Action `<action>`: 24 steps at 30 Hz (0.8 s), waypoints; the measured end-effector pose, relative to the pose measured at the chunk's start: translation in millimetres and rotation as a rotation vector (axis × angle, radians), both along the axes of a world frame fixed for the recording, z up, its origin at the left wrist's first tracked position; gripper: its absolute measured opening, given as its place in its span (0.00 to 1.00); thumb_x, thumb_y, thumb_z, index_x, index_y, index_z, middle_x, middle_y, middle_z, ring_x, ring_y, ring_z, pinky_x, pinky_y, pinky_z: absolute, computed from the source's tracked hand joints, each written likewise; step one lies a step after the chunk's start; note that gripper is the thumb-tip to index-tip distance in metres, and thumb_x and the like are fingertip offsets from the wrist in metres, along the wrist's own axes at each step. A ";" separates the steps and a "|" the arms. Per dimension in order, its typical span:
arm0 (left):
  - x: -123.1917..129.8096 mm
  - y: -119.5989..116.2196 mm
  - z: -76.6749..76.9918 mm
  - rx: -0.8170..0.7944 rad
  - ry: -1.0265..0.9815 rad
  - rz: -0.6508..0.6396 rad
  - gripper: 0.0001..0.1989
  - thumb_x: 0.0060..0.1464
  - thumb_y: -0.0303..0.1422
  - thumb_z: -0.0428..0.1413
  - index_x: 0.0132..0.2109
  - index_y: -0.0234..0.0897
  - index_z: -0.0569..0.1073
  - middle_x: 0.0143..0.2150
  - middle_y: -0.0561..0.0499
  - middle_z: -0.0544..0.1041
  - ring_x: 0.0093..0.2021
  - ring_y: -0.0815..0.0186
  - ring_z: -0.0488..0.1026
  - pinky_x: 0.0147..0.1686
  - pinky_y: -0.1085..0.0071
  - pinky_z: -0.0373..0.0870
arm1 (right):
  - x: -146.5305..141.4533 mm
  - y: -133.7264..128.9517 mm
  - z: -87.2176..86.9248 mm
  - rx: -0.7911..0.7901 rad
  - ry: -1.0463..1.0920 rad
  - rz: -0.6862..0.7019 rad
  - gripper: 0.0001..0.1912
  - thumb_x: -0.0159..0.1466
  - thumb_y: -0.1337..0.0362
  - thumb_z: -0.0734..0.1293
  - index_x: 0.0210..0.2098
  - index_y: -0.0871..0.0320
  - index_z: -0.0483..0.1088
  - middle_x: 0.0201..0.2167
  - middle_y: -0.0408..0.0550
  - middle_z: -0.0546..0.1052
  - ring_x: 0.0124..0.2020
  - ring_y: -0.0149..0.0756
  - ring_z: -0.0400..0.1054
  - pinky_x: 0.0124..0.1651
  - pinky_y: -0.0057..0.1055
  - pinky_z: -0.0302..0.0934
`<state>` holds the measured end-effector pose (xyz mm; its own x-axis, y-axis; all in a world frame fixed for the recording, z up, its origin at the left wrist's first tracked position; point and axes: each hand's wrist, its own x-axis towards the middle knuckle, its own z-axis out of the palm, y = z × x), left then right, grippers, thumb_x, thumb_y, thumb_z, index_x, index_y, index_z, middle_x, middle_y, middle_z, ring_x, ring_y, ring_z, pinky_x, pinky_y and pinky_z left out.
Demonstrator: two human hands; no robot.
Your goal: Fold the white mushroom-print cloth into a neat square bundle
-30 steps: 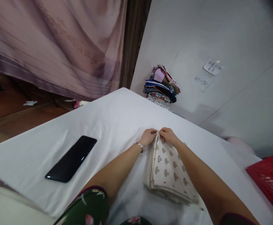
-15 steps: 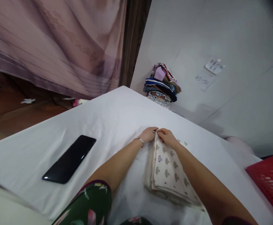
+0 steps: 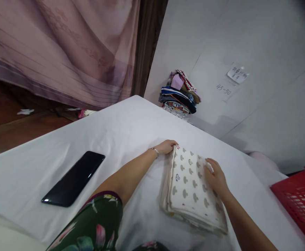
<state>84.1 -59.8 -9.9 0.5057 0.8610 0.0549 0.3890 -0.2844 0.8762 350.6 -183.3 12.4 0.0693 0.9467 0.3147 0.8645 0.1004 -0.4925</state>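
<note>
A folded white cloth (image 3: 191,184) printed with grey mushrooms and a few coloured ones lies on the white-covered table in several layers. At its far left corner, my left hand (image 3: 166,146) grips the edge, with the fingertips partly hidden by the fabric. My right hand (image 3: 216,177) rests at the cloth's right edge, its thumb apart from the fingers and nothing grasped between them. The layers show along the left and near edges of the cloth.
To the left lies a black phone-like slab (image 3: 74,178). Stacked folded clothes (image 3: 178,92) stand at the table's far edge by the white wall (image 3: 246,42). A red basket (image 3: 299,202) is at the right. A pink curtain (image 3: 63,52) hangs at the back left.
My right hand has moved from the far left corner to the right edge of the cloth. My left hand stays at the corner, and the top now lies flatter.
</note>
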 end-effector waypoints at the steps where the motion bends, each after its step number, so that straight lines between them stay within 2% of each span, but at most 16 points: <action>1: 0.4 -0.2 0.8 -0.018 -0.018 -0.003 0.20 0.46 0.21 0.48 0.45 0.38 0.75 0.40 0.52 0.78 0.36 0.69 0.73 0.35 0.78 0.67 | 8.6 -5.2 -4.0 -0.042 -0.001 -0.061 0.25 0.58 0.52 0.59 0.52 0.57 0.65 0.55 0.53 0.65 0.55 0.44 0.59 0.53 0.41 0.58; 4: 2.6 -0.2 2.3 -0.056 -0.045 0.007 0.22 0.45 0.20 0.48 0.47 0.36 0.74 0.40 0.51 0.78 0.33 0.71 0.73 0.32 0.79 0.67 | 22.0 -15.5 -14.1 -0.192 0.080 -0.198 0.33 0.57 0.49 0.59 0.58 0.58 0.59 0.57 0.55 0.64 0.55 0.46 0.60 0.54 0.42 0.58; 7: 6.0 0.6 1.0 -0.080 -0.056 0.020 0.21 0.45 0.20 0.49 0.45 0.37 0.75 0.37 0.51 0.79 0.30 0.71 0.72 0.29 0.79 0.66 | 22.6 -17.9 -19.2 -0.255 0.150 -0.250 0.35 0.57 0.47 0.60 0.60 0.58 0.57 0.59 0.54 0.63 0.56 0.47 0.60 0.56 0.42 0.56; 14: 7.6 1.3 -8.3 -0.074 -0.052 0.142 0.15 0.46 0.23 0.49 0.40 0.35 0.77 0.32 0.51 0.78 0.29 0.70 0.72 0.31 0.76 0.68 | 20.6 -16.5 -22.8 -0.301 0.140 -0.310 0.38 0.56 0.46 0.61 0.61 0.60 0.56 0.59 0.55 0.62 0.58 0.48 0.58 0.59 0.43 0.52; 18: 6.9 0.4 -10.7 -0.042 -0.046 0.195 0.14 0.46 0.23 0.50 0.38 0.35 0.77 0.35 0.50 0.79 0.34 0.68 0.73 0.35 0.76 0.68 | 22.8 -19.7 -26.2 -0.269 0.136 -0.307 0.37 0.56 0.45 0.61 0.60 0.58 0.58 0.58 0.54 0.64 0.58 0.49 0.59 0.59 0.44 0.52; 24: 6.3 0.0 -11.8 -0.002 -0.041 0.184 0.14 0.48 0.24 0.50 0.39 0.37 0.77 0.39 0.50 0.79 0.40 0.67 0.73 0.42 0.75 0.67 | 30.5 -20.7 -32.5 -0.220 0.065 -0.264 0.35 0.57 0.45 0.60 0.58 0.59 0.60 0.55 0.57 0.67 0.55 0.52 0.62 0.56 0.49 0.56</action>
<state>90.4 -59.8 -21.7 0.3374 0.9387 0.0703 0.3980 -0.2099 0.8930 381.1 -204.0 -20.1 0.3340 0.9381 0.0921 0.8125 -0.2370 -0.5326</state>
